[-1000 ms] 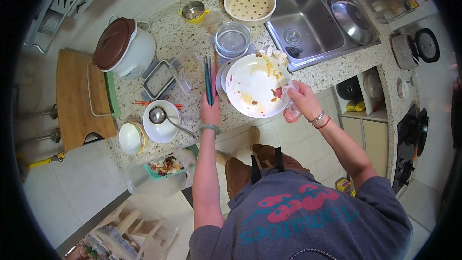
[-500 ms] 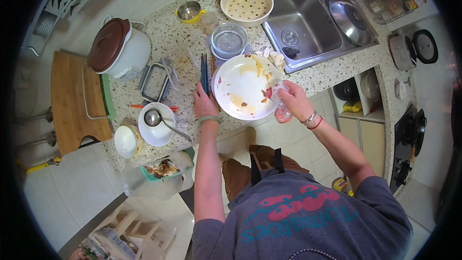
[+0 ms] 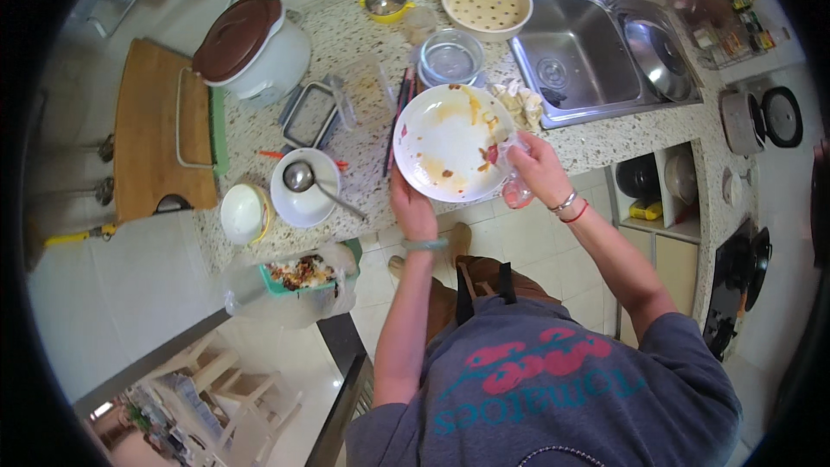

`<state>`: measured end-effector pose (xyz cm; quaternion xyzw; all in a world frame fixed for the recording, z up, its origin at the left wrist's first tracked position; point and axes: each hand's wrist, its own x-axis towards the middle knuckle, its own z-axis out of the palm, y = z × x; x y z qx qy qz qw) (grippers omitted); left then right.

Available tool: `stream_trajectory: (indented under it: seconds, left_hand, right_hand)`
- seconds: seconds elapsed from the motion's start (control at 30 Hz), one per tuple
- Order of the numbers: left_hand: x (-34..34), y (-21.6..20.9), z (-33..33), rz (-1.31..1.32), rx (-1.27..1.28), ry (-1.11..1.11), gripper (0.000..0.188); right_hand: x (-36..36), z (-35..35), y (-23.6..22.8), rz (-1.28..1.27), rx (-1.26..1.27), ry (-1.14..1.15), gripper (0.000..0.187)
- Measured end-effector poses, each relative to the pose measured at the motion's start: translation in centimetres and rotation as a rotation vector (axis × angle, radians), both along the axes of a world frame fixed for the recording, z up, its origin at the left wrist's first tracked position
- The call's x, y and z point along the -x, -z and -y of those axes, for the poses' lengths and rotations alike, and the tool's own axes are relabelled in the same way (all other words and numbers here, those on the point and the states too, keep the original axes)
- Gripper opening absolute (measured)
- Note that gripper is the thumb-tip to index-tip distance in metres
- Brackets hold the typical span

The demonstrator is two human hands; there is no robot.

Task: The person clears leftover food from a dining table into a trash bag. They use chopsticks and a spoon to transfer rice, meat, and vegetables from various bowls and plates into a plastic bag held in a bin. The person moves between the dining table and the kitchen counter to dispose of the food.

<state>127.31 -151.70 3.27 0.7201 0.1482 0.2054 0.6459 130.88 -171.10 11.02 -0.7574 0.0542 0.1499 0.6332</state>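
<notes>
A white plate (image 3: 450,151) smeared with sauce and food scraps is held over the counter's front edge. My left hand (image 3: 413,207) is at its lower left rim, the fingers mostly hidden under the plate. My right hand (image 3: 538,171) is closed at the right rim with a crumpled piece of clear plastic (image 3: 517,193), reddish inside, bunched against the plate. Several dark chopsticks (image 3: 399,125) lie on the counter just left of the plate. Behind it stands a round glass bowl (image 3: 450,59).
To the left are a white bowl (image 3: 298,210) with a ladle (image 3: 301,176), a cup-like bowl (image 3: 240,214) and a bagged green bin (image 3: 275,280) of food scraps. A perforated steamer basket (image 3: 487,7) stands beside the sink (image 3: 577,56). A lidded cooker (image 3: 259,52) is farther back left.
My left hand has left the chopsticks and slid under the plate's left side. The chopsticks now rest on the counter. The view has swung, shifting the counter things rightward.
</notes>
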Motion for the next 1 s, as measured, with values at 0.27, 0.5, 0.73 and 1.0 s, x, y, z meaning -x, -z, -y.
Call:
stream_trajectory:
  seconds: [0.27, 0.5, 0.73, 1.0]
  left_hand:
    - [9.6, -12.0, -4.4, -0.033, 0.673, 0.027, 0.042]
    - [19.2, -14.1, -14.2, -0.013, 0.571, -0.359, 0.049]
    - [28.1, -14.2, -22.7, -0.105, 0.448, -0.599, 0.048]
    - [32.5, -11.6, -28.8, -0.264, 0.459, -0.662, 0.047]
  right_hand:
    - [2.9, -6.2, -4.3, 0.134, -0.021, -0.288, 0.026]
    - [8.7, -18.6, -6.6, -0.142, -0.171, -0.55, 0.026]
    - [12.9, -32.0, 0.1, -0.687, -0.729, -0.626, 0.02]
    - [17.7, -45.2, 10.3, -0.173, -0.531, -0.791, 0.022]
